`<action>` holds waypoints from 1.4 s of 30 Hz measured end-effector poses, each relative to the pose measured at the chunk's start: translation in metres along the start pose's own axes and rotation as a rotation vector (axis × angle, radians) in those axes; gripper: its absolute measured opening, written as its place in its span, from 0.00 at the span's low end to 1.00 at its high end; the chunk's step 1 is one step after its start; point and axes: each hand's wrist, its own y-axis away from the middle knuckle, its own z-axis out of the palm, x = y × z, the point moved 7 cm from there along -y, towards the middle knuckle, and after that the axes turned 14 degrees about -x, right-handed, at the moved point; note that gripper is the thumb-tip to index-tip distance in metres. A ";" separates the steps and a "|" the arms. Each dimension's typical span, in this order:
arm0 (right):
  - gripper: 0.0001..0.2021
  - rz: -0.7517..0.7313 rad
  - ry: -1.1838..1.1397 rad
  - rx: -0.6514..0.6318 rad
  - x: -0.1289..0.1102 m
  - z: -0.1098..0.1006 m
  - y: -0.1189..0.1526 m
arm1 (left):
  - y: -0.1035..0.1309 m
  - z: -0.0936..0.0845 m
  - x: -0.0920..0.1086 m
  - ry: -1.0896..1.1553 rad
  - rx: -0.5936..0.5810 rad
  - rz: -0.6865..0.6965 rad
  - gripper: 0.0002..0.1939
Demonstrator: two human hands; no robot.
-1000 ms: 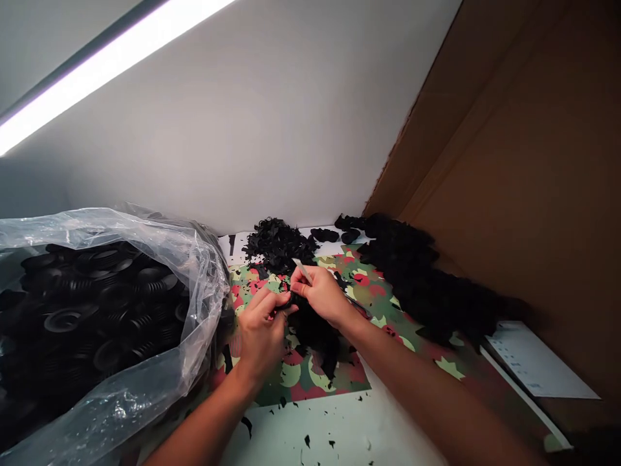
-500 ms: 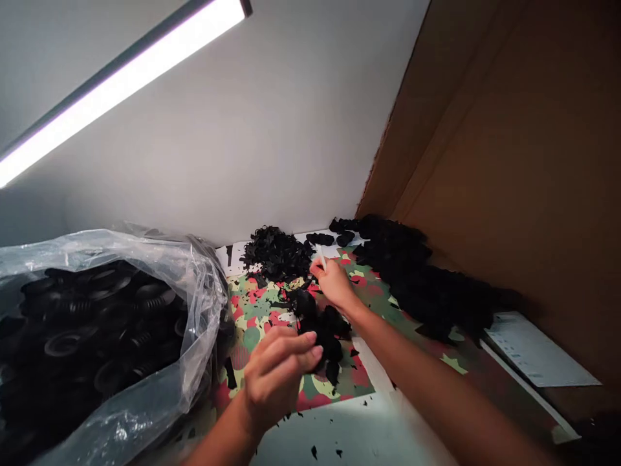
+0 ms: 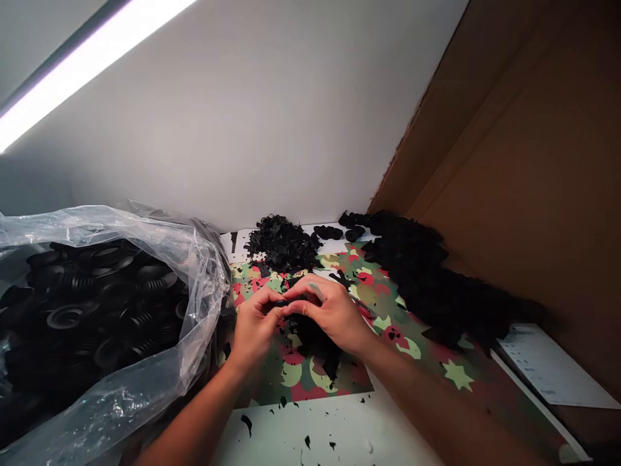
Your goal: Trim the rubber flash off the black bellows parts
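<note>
My left hand and my right hand meet over the patterned sheet, fingertips pinched together. Between them is a small black piece, rubber-like and mostly hidden by the fingers. A loose cluster of black rubber parts lies just beneath my right hand. Behind both hands, thin black trimmings are heaped against the wall.
To the left, a clear plastic bag holds many ribbed black rubber parts. A long black pile runs along the cardboard at right, near a white printed paper. Black scraps dot the white surface.
My right hand has come back from beside the heap of trimmings to meet my left. My left hand has left the loose cluster, and both now pinch a small black piece. The view has shifted slightly.
</note>
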 end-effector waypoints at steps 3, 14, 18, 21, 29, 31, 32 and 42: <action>0.09 -0.005 0.137 0.040 -0.006 0.006 0.002 | 0.001 0.004 0.007 -0.151 -0.005 0.045 0.03; 0.17 0.290 0.276 0.226 0.043 -0.055 -0.007 | 0.003 0.006 -0.002 0.195 -0.068 -0.039 0.10; 0.25 0.225 0.077 0.021 0.034 -0.025 -0.003 | 0.000 0.001 -0.006 0.287 -0.028 0.006 0.15; 0.25 0.210 -0.179 -0.117 0.023 0.000 0.001 | 0.000 0.000 -0.006 0.287 -0.014 0.025 0.15; 0.13 0.220 -0.261 -0.068 0.018 -0.006 0.003 | -0.001 0.003 -0.012 0.440 0.010 0.015 0.17; 0.12 0.213 -0.250 -0.073 0.017 -0.007 0.003 | -0.001 0.006 -0.014 0.514 0.002 0.009 0.18; 0.12 0.208 -0.242 -0.074 0.016 -0.007 0.003 | -0.001 0.007 -0.016 0.542 0.002 -0.003 0.19; 0.26 0.198 -0.290 0.025 0.021 -0.016 0.002 | 0.003 0.017 -0.017 0.854 -0.081 -0.146 0.19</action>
